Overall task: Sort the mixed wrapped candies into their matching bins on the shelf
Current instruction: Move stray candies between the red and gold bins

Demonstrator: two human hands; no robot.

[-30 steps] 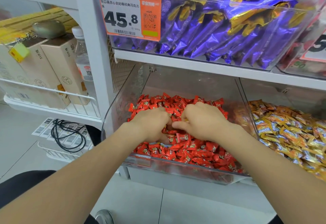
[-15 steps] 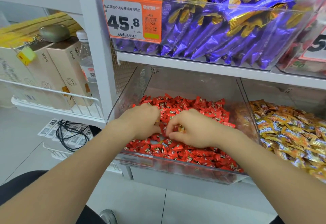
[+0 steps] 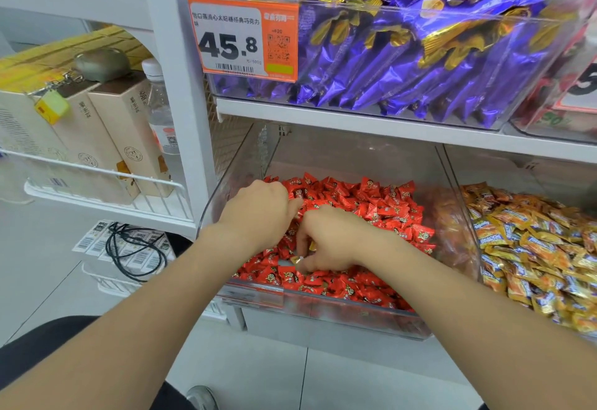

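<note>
A clear bin (image 3: 323, 308) on the lower shelf is full of red wrapped candies (image 3: 381, 209). Both hands are inside it. My left hand (image 3: 258, 215) lies knuckles-up on the pile at the bin's left, its fingertips hidden among the candies. My right hand (image 3: 332, 241) sits just right of it, nearer the front, and pinches a small orange-gold candy (image 3: 295, 260) between thumb and fingers just above the red ones. The neighbouring bin (image 3: 466, 222) on the right holds orange-gold candies (image 3: 533, 248) of a similar colour.
Above, a clear bin of purple-wrapped bars (image 3: 420, 60) carries an orange price tag (image 3: 242, 38). To the left, a white wire basket (image 3: 106, 180) holds beige boxes and a water bottle (image 3: 158, 109). A black cable (image 3: 135, 248) lies on a low rack.
Both hands were digging side by side in the red pile. My right hand has drawn back toward the bin's front with an orange-gold candy in its fingers; my left hand shifted slightly left.
</note>
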